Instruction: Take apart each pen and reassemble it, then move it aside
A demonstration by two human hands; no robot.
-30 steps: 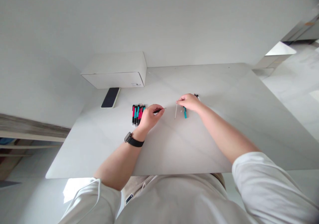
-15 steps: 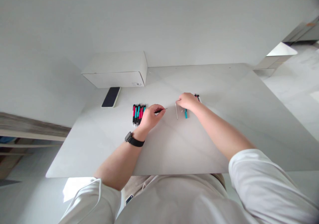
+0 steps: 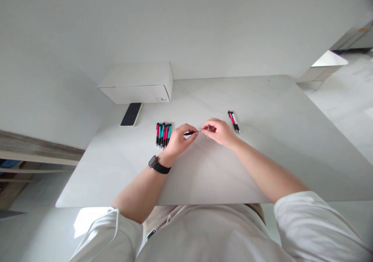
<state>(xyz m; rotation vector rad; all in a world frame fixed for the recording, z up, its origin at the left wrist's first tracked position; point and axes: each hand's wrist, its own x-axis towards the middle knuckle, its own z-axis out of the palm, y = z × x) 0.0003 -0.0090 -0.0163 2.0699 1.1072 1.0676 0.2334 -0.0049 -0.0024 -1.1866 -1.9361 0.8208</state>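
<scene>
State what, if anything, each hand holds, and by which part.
Left hand: a slim black piece, pinched along its shaft. Right hand: too small to tell.

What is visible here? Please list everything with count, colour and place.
Table: one, white, centre.
Wall: one, grey, behind table.
Furniture: several, brown and white, side edges.
Floor: one, pale, around table.
Box: one, white, back left.
Phone: one, dark-screened, before box.
Pen row: several, red and teal, centre-left.
Pen pair: two, red and white, centre-right.
Thin rod: one, pale, centre.
Pen part: one, black, centre.
Watch: one, black, left wrist.
Clothes: several, pale, bottom.
Left hand: one, bare, centre.
Right hand: one, bare, centre.
</scene>
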